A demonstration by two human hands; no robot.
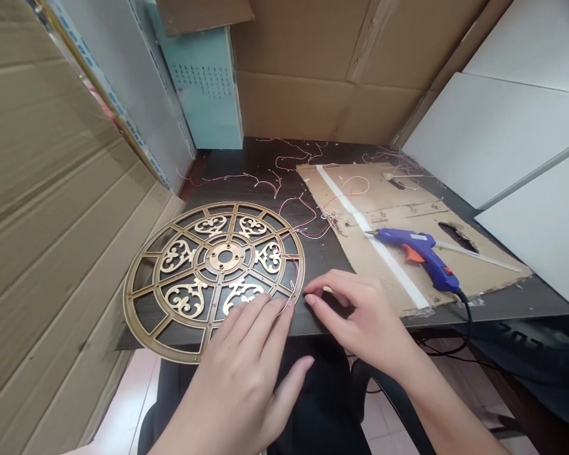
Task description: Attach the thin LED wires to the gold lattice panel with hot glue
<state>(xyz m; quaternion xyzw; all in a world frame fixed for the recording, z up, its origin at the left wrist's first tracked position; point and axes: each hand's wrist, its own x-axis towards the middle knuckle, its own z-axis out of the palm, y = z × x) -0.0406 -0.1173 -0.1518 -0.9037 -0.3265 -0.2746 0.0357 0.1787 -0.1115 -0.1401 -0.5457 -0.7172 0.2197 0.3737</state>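
A round bronze-coloured metal frame (225,256) with spokes and scrollwork panels lies on the dark table, its near edge reaching past the table's front. My left hand (251,366) rests on the frame's near right part, fingers stretched out flat and thumb spread apart. Thin red and white wires (308,215) trail over the frame's right rim, and one runs down to my left fingertips. Just right of the rim is my right hand (360,309), thumb and forefinger pinched together. What is between them is too small to make out; a pale yellowish tip shows behind the fingers.
A blue glue gun (415,243) with an orange trigger lies on a cardboard sheet (398,205) at the right. Its cord hangs over the table's front edge. Loose wires (258,183) are scattered at the back. A light blue box (201,88) and cardboard walls enclose the table.
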